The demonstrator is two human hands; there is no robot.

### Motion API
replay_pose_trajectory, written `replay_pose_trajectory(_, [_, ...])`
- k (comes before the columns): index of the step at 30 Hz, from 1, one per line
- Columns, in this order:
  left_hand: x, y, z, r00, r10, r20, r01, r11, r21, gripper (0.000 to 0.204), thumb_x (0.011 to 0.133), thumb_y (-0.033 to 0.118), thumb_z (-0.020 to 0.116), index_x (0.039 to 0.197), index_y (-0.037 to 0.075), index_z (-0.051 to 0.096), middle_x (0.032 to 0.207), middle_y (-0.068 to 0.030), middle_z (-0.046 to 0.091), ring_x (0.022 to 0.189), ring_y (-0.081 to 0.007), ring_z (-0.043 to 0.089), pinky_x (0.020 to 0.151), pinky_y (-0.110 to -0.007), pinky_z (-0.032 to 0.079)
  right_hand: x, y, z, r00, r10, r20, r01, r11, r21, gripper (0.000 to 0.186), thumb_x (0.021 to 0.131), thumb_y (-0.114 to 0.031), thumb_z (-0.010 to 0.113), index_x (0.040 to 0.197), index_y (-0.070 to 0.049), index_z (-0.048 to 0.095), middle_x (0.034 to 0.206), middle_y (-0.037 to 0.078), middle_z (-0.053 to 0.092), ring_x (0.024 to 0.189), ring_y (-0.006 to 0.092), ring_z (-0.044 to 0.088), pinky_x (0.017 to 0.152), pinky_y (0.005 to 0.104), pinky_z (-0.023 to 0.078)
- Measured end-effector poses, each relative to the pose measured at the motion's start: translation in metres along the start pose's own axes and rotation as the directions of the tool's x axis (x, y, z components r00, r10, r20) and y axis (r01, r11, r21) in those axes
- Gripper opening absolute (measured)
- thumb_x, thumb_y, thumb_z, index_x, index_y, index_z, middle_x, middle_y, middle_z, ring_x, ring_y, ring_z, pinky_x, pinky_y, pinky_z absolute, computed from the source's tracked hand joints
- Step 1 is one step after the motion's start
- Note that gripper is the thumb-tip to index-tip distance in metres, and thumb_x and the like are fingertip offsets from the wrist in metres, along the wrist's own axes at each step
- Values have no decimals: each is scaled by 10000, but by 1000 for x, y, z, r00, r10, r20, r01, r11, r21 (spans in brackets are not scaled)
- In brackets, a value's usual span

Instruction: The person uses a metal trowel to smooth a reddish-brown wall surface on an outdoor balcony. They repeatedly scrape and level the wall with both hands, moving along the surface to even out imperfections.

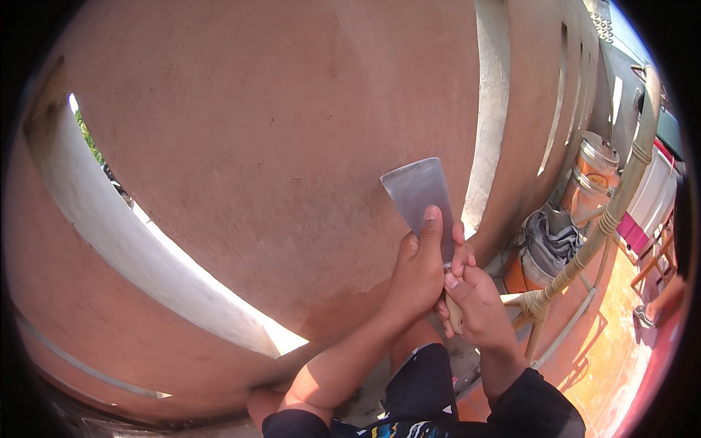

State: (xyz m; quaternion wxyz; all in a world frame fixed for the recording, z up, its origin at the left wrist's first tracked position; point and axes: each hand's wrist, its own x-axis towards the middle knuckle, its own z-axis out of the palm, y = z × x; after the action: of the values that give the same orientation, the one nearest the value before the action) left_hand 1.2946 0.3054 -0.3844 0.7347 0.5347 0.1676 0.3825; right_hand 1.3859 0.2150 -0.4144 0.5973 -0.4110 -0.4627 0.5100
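A putty knife (425, 191) with a wide grey metal blade points up and away from me, in front of the reddish-brown wall (241, 146). My left hand (416, 274) is closed on it, the thumb laid along the lower blade and the fingers behind. Around the pale handle (454, 315), my right hand (478, 303) is closed just below the blade, its thumb near the neck. The two hands touch or nearly touch. Whether the blade touches the wall I cannot tell.
Tall narrow openings with a pale edge (489, 102) cut the wall. A bamboo-like frame (599, 230) stands close on my right. Behind it are stacked paint buckets (593, 171) and a bucket holding grey cloth (551, 244). Another person's foot (644, 315) rests on the orange tiled floor (595, 358).
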Motion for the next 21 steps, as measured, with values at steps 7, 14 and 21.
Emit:
replay_pose_trajectory(7, [2,-10,-2,998,59,-34,-56,996,68,550,1084,523,260,878,71,495,597,-27,444,733,-174,557,682,-297,465,-1,9,-4,1000,-20,-7,21,999,34,195,1087,-226,414,1012,-52,461,769,32,523,567,92,500,533,224,432])
replay_pose_trajectory(14, [2,1,-1,998,-56,-9,56,997,59,558,1065,571,291,898,80,498,597,-20,424,745,-169,570,565,-253,463,4,6,3,999,-33,-3,33,999,-14,217,1094,-250,399,1018,-56,463,775,24,514,568,82,498,521,223,433])
replay_pose_trajectory(21, [2,1,-4,995,-98,34,97,994,49,554,1069,566,281,920,78,497,602,-26,432,761,-169,561,590,-262,459,3,7,8,996,49,-75,-52,998,-39,223,1092,-250,400,1032,-46,468,765,30,508,542,85,492,518,226,444])
